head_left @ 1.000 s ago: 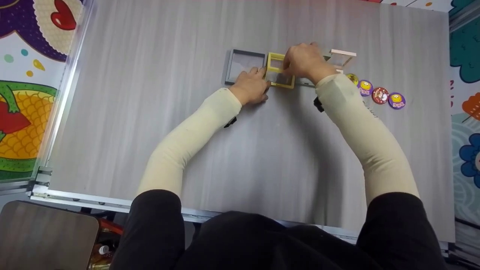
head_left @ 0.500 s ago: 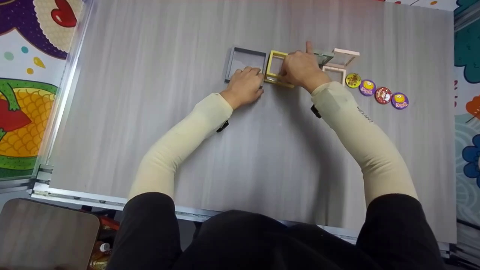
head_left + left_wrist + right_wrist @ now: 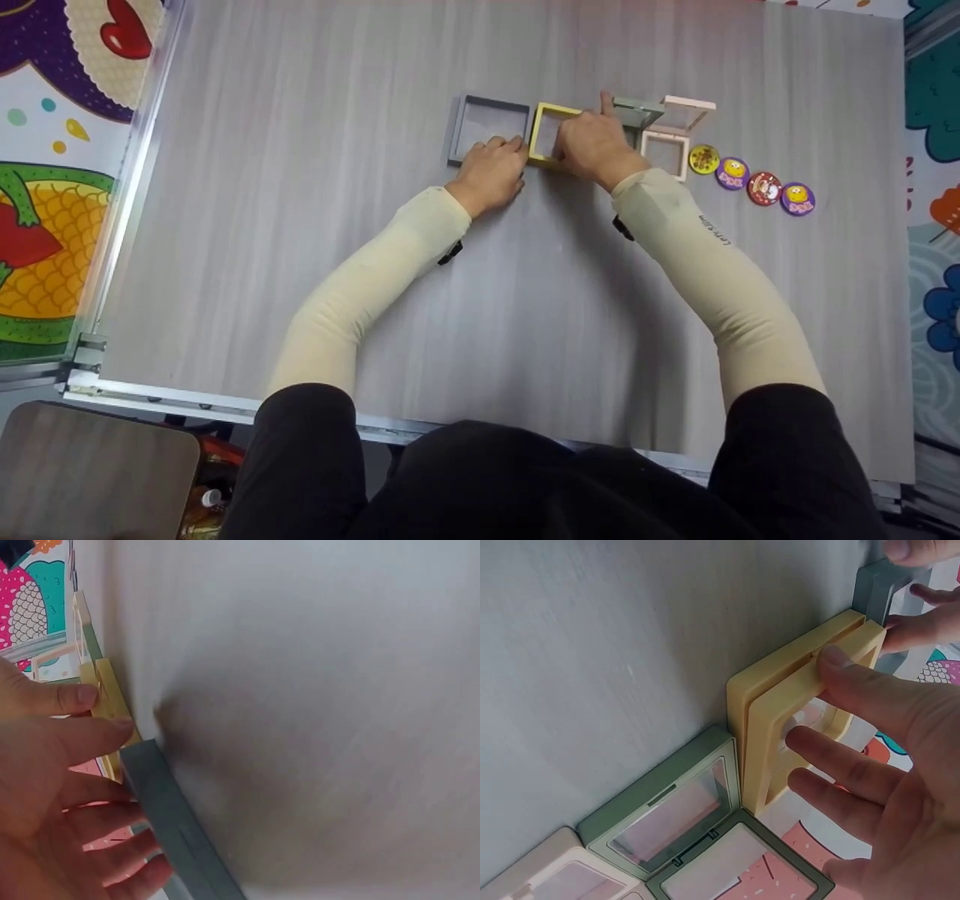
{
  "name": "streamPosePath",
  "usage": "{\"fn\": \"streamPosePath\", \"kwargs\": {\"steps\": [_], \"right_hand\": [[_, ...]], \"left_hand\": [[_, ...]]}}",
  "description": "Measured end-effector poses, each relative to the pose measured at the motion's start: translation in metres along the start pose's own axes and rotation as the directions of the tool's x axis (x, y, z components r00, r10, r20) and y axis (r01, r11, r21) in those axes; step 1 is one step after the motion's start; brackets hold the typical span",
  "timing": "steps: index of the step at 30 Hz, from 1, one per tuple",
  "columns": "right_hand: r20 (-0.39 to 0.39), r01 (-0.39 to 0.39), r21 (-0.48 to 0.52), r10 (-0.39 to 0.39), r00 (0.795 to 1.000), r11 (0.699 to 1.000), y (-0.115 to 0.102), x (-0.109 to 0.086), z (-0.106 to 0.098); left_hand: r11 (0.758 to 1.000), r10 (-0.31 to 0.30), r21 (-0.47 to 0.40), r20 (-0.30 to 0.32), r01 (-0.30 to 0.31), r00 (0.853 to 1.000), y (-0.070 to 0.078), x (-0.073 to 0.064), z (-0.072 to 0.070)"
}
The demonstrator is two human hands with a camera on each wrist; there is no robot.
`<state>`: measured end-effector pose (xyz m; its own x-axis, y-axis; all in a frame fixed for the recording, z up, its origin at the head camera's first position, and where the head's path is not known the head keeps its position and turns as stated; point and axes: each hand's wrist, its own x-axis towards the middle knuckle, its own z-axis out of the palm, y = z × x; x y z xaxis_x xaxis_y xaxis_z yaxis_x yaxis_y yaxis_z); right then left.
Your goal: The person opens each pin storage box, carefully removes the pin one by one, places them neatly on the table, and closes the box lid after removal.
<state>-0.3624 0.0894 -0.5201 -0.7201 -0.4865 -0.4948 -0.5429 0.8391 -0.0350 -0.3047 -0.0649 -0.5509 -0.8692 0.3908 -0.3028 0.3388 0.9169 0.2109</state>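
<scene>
A yellow hinged display case [image 3: 555,133] has its lid folded nearly onto its base, with a narrow gap between them in the right wrist view. My right hand [image 3: 596,142] holds the lid at its rim: the thumb lies on the outer edge and two fingers reach to the window. A pale round shape shows through that window. My left hand [image 3: 491,172] rests over the front right corner of a grey case [image 3: 491,105], its thumb at the seam beside the yellow case and its fingers behind the grey rim.
An open green case [image 3: 667,802] and an open pale pink case [image 3: 666,154] continue the row to the right. Several round button badges [image 3: 765,187] lie in a slanting line beyond them. Grey wood-grain tabletop [image 3: 480,337] stretches out in front of the row.
The yellow lid has swung down from a raised position toward its base, guided by my right hand, which shifted left. My left hand has drawn slightly left from the yellow case toward the grey one.
</scene>
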Motion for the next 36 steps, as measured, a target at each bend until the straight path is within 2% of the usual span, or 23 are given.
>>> {"fn": "streamPosePath", "kwargs": {"steps": [9,16,23,27,30,33,36], "right_hand": [[0.001,0.008,0.04,-0.008,1.0,0.999,-0.006,0.002,0.0],[-0.028,0.038,-0.02,-0.039,0.999,0.999,-0.007,0.004,0.001],[-0.088,0.017,0.002,-0.016,0.996,1.0,-0.011,0.005,0.008],[-0.065,0.019,-0.006,-0.019,0.998,1.0,-0.011,0.005,0.006],[-0.039,0.044,0.033,-0.043,0.998,0.998,-0.007,-0.001,-0.001],[-0.122,0.053,0.151,-0.035,0.992,0.987,0.006,-0.014,-0.016],[-0.274,0.055,0.241,0.014,0.962,0.969,0.03,-0.029,-0.035]], "left_hand": [[0.997,-0.022,-0.068,0.014,0.023,1.0,-0.004,0.001,0.002],[0.999,-0.005,-0.054,-0.002,0.005,1.0,-0.006,-0.001,0.004],[0.999,-0.005,-0.041,-0.005,0.005,1.0,-0.007,-0.002,0.005],[1.0,-0.018,-0.025,0.008,0.018,1.0,-0.006,-0.002,0.005],[1.0,-0.021,-0.018,0.011,0.021,1.0,-0.004,-0.002,0.005],[1.0,-0.016,-0.009,0.017,0.016,1.0,-0.003,-0.002,0.004],[1.0,-0.008,-0.001,0.032,0.008,0.999,-0.001,-0.001,0.003]]}}
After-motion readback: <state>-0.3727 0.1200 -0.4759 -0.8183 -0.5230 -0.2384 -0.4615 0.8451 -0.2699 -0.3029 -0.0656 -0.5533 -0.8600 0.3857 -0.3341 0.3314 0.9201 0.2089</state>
